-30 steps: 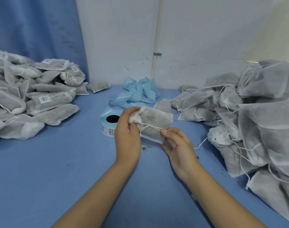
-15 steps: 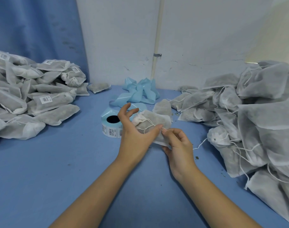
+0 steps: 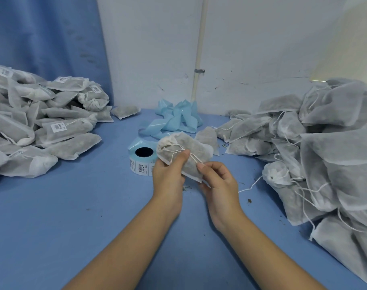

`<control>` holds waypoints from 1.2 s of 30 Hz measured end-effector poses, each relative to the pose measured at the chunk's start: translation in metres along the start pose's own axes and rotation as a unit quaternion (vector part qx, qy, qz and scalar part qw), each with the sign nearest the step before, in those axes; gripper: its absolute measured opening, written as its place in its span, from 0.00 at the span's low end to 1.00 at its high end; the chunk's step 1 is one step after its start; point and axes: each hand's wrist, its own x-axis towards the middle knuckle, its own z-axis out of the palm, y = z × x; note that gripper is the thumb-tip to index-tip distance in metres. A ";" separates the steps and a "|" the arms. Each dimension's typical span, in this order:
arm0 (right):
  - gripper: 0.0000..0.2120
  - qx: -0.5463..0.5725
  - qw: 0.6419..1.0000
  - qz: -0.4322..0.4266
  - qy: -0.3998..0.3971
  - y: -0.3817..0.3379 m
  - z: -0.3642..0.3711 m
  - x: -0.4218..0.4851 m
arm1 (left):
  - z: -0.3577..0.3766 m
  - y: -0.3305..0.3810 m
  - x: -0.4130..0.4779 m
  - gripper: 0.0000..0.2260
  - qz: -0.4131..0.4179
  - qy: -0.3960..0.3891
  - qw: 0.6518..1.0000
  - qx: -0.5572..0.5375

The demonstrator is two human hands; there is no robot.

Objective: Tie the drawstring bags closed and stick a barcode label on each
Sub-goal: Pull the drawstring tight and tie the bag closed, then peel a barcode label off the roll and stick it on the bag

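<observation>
Blue table top (image 3: 74, 227), scattered with small dark crumbs (image 3: 249, 200). Blue curtain (image 3: 42, 38), hanging at rear left. White wall (image 3: 251, 49), scuffed and cracked. White vertical pipe (image 3: 200, 49), fixed to the wall by a metal clamp (image 3: 199, 70). Loose heap of pale blue backing strip (image 3: 174, 120), at the pipe's foot.

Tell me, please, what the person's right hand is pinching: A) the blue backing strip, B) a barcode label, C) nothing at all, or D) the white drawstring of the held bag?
D: the thumb and forefinger of the right hand close on the white drawstring running from the gathered mouth of the bag, which the left hand holds.
</observation>
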 end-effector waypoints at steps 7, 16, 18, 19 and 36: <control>0.06 0.094 0.991 0.090 -0.017 0.004 0.004 0.004 | 0.000 -0.001 0.004 0.08 0.031 0.021 0.999 0.006; 0.15 -0.453 0.884 -0.112 -0.027 0.013 -0.006 0.025 | -0.023 0.016 0.010 0.10 0.255 0.029 0.953 0.161; 0.21 -0.540 0.832 -0.121 -0.027 0.015 -0.009 0.032 | -0.032 0.014 0.009 0.09 0.301 0.000 0.927 0.223; 0.22 -0.554 0.824 -0.118 -0.026 0.017 -0.009 0.034 | -0.036 0.013 0.010 0.09 0.307 -0.011 0.919 0.248; 0.14 -0.454 0.879 -0.135 -0.044 0.018 -0.013 0.027 | -0.056 0.002 0.025 0.09 0.232 -0.079 0.853 0.460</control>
